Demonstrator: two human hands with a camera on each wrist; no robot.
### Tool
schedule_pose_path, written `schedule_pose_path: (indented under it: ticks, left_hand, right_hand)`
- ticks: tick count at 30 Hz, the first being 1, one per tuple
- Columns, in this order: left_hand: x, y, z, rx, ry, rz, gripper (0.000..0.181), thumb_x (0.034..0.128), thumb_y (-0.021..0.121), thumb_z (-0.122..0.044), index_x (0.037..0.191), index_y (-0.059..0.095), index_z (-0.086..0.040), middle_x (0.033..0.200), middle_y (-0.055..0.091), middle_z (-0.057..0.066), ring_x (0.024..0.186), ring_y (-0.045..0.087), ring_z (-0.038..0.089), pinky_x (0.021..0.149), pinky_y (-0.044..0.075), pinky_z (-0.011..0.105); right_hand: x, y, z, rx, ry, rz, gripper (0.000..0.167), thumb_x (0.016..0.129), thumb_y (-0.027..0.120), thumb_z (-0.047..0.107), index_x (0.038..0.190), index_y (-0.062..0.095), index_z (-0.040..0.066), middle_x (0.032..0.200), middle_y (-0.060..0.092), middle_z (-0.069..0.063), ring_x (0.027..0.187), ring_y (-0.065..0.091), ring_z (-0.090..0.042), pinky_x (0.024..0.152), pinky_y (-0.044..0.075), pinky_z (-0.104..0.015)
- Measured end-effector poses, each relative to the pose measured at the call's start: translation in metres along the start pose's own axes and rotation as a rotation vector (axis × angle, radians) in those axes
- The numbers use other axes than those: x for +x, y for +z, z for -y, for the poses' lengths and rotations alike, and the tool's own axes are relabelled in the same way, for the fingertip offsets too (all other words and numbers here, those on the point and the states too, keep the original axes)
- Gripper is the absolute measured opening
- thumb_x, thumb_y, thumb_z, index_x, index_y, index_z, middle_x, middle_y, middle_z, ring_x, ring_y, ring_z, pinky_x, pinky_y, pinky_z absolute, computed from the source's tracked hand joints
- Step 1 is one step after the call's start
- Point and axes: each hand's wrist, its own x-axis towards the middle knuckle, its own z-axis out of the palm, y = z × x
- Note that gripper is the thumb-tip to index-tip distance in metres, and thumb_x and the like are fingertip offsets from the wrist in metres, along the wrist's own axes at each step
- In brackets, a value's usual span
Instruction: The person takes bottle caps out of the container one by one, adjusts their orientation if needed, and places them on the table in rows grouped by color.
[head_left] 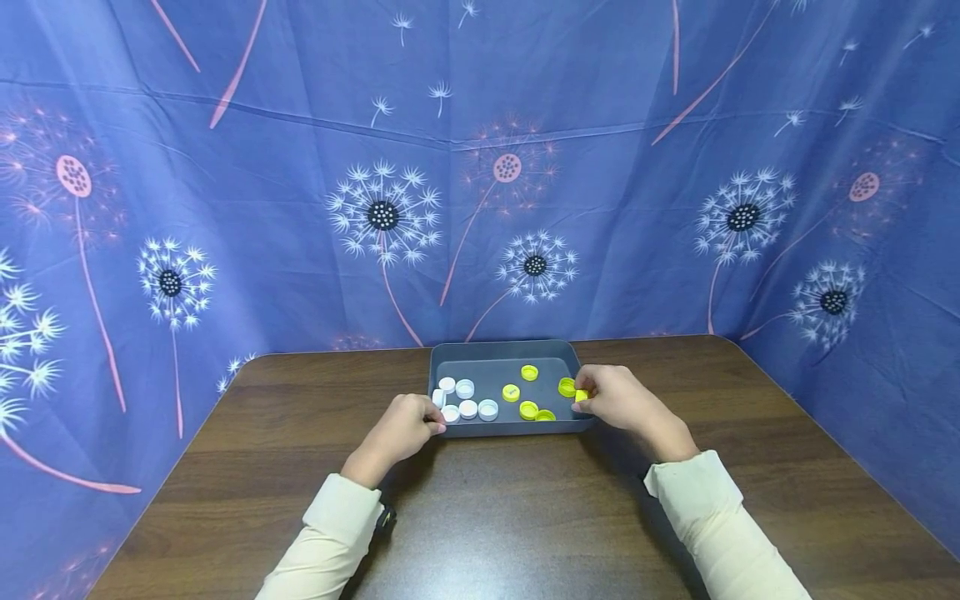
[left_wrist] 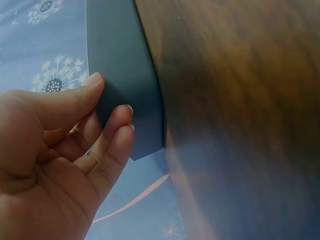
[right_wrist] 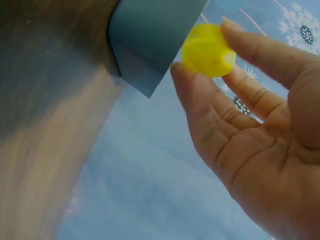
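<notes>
The left hand (head_left: 402,427) is at the front left corner of the dark grey tray (head_left: 502,428). In the left wrist view its thumb (left_wrist: 95,82) meets the tray's rim, with bent fingers against the outer wall (left_wrist: 132,75). A tilted white cap (head_left: 438,398) stands beside those fingertips, inside the left wall; whether they touch it cannot be told. The right hand (head_left: 622,402) pinches a yellow cap (head_left: 581,396) between thumb and fingers at the tray's right end; the right wrist view shows this yellow cap (right_wrist: 208,51) beside the outer wall (right_wrist: 150,45).
Several white caps (head_left: 468,409) lie in the tray's left part, and several yellow caps (head_left: 528,410) in its middle and right. The tray rests near the far edge of a brown wooden table (head_left: 480,517). Behind hangs a blue cloth (head_left: 300,275) with dandelion prints.
</notes>
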Motion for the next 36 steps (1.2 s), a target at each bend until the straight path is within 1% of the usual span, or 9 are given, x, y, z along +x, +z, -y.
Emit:
schedule_pose_path:
  ticks: [4,6,9,12,17,22,28,32,36]
  left_hand:
    - [0.0,0.0,-0.001,-0.001,-0.001,0.001,0.013,0.0824,0.077,-0.001,0.072,0.073,-0.007,0.073,0.067,-0.004,0.069,0.058,0.008,0.067,0.051,0.029]
    - [0.0,0.0,-0.001,-0.001,0.0,0.001,0.013,0.0823,0.077,-0.001,0.072,0.073,-0.007,0.073,0.066,-0.004,0.068,0.058,0.008,0.066,0.051,0.029]
    - [0.0,0.0,-0.001,-0.002,-0.001,0.001,0.013,0.0821,0.077,-0.001,0.072,0.073,-0.007,0.073,0.066,-0.004,0.068,0.058,0.008,0.066,0.05,0.029]
    - [0.0,0.0,-0.001,-0.006,0.0,0.0,0.013,0.082,0.077,-0.001,0.072,0.073,-0.007,0.073,0.067,-0.004,0.068,0.058,0.008,0.066,0.051,0.029]
    - [0.0,-0.001,-0.002,-0.005,-0.002,0.0,0.012,0.0823,0.077,-0.001,0.072,0.074,-0.007,0.072,0.067,-0.003,0.068,0.058,0.008,0.067,0.051,0.029]
    - [0.0,-0.001,-0.002,0.0,-0.006,0.0,0.012,0.0821,0.077,-0.001,0.072,0.074,-0.007,0.073,0.067,-0.003,0.068,0.058,0.008,0.067,0.051,0.029]
    - [0.0,0.0,-0.002,0.01,-0.013,-0.01,0.012,0.0821,0.077,0.0,0.072,0.074,-0.007,0.073,0.067,-0.003,0.068,0.058,0.008,0.066,0.051,0.028]
    - [0.0,0.0,-0.002,0.019,-0.017,-0.014,0.012,0.0821,0.078,-0.001,0.072,0.074,-0.007,0.075,0.068,-0.002,0.069,0.059,0.009,0.067,0.052,0.029]
    - [0.001,0.0,-0.003,0.03,-0.023,-0.014,0.013,0.0827,0.078,-0.002,0.072,0.074,-0.008,0.075,0.068,-0.003,0.069,0.058,0.009,0.067,0.052,0.029]
  right_hand:
    - [-0.008,-0.005,-0.001,0.019,-0.009,-0.003,0.023,0.079,0.082,0.013,0.088,0.061,0.009,0.078,0.065,0.003,0.07,0.058,-0.013,0.063,0.048,-0.032]
    - [-0.012,-0.007,-0.001,0.028,-0.015,0.004,0.021,0.08,0.082,0.013,0.09,0.064,0.008,0.079,0.065,0.003,0.071,0.058,-0.012,0.062,0.047,-0.031]
    - [-0.017,-0.008,-0.004,0.045,-0.052,0.011,0.019,0.081,0.081,0.013,0.094,0.069,0.008,0.08,0.065,0.005,0.072,0.058,-0.011,0.061,0.047,-0.03]
    - [-0.023,-0.01,-0.007,0.097,-0.072,0.031,0.017,0.081,0.08,0.01,0.095,0.071,0.008,0.08,0.067,0.005,0.073,0.06,-0.011,0.06,0.049,-0.029]
    - [-0.029,-0.009,-0.01,0.17,-0.099,0.063,0.017,0.079,0.08,0.005,0.088,0.067,0.009,0.08,0.07,0.005,0.073,0.065,-0.01,0.06,0.051,-0.026]
    - [-0.032,-0.008,-0.011,0.195,-0.158,0.075,0.021,0.076,0.085,0.007,0.082,0.065,0.013,0.077,0.069,0.007,0.071,0.065,-0.012,0.059,0.051,-0.025]
    - [-0.032,-0.004,-0.01,0.223,-0.249,0.167,0.022,0.074,0.085,0.004,0.083,0.068,0.014,0.079,0.07,0.006,0.072,0.066,-0.01,0.063,0.054,-0.026]
    - [-0.032,-0.001,-0.011,0.21,-0.239,0.232,0.021,0.073,0.084,0.001,0.084,0.071,0.013,0.079,0.071,0.006,0.072,0.066,-0.007,0.064,0.054,-0.025]
    - [-0.031,0.0,-0.01,0.138,-0.201,0.268,0.019,0.073,0.084,0.001,0.085,0.075,0.012,0.08,0.071,0.007,0.073,0.063,-0.004,0.065,0.053,-0.023]
